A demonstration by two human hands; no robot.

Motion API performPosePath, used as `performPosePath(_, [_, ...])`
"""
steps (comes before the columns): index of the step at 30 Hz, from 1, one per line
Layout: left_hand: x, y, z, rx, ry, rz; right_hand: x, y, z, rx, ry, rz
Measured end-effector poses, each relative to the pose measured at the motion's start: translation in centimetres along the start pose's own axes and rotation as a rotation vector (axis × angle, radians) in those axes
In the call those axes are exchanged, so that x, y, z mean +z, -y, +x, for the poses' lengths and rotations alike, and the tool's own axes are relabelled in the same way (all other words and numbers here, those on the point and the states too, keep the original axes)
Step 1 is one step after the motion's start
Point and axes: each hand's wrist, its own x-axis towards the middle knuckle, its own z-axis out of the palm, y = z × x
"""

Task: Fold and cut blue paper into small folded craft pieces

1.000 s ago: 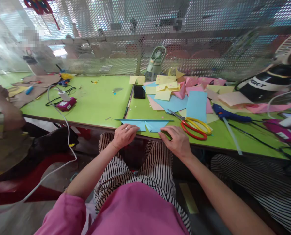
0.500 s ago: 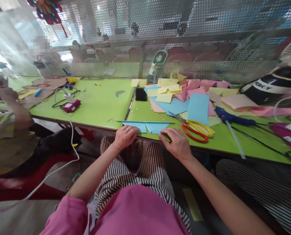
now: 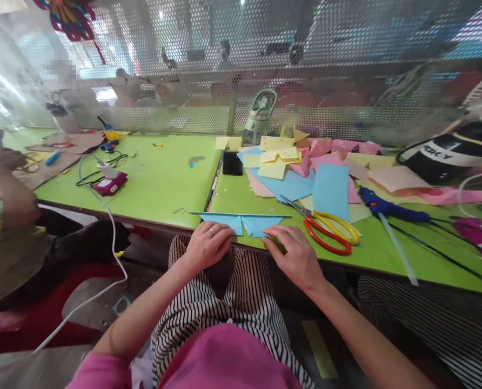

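A folded light-blue paper (image 3: 241, 220) lies flat at the near edge of the green table (image 3: 163, 173), with two pointed flaps facing me. My left hand (image 3: 207, 246) rests on its left flap, fingers curled down against the paper and the table edge. My right hand (image 3: 295, 254) presses on the right flap, fingers together and bent. Neither hand lifts the paper off the table.
Red-and-yellow scissors (image 3: 326, 229) lie just right of my right hand. Behind them are several coloured paper sheets (image 3: 306, 167), a blue glue gun (image 3: 387, 205), a black phone (image 3: 232, 162) and a helmet (image 3: 452, 154). Another person's arm (image 3: 6, 183) is at far left; a white cable (image 3: 111, 237) hangs there.
The view has shifted slightly. Both hands stay on the blue paper's flaps with only small finger movement.
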Motion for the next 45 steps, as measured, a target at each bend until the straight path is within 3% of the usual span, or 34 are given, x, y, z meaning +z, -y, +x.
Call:
performPosePath(6, [0.3, -0.8, 0.5, -0.027, 0.12, 0.012, 0.8, 0.1, 1.3, -0.107, 0.146, -0.011])
performPosePath(12, [-1.3, 0.1, 0.8, 0.115, 0.24, -0.076, 0.3, 0.0, 0.6, -0.24, 0.222, -0.183])
performPosePath(17, [-2.5, 0.6, 2.2, 0.198, 0.198, -0.059, -0.3, 0.3, 0.2, -0.236, 0.205, -0.141])
performPosePath(24, [-1.6, -0.1, 1.7, 0.126, 0.161, -0.009, -0.5, 0.0, 1.7, -0.08, 0.227, 0.005])
performPosePath(30, [-2.1, 0.2, 1.5, 0.13, 0.081, -0.092, -0.7, -0.3, 4.0, -0.091, 0.283, 0.069])
performPosePath(38, [-1.5, 0.9, 0.9, -0.051, 0.193, -0.136, 1.7, -1.0, 5.8, -0.219, 0.405, 0.145])
performPosePath(45, [-2.3, 0.6, 1.3, -0.084, 0.3, -0.098, 1.8, -1.0, 7.0, -0.238, 0.505, 0.223])
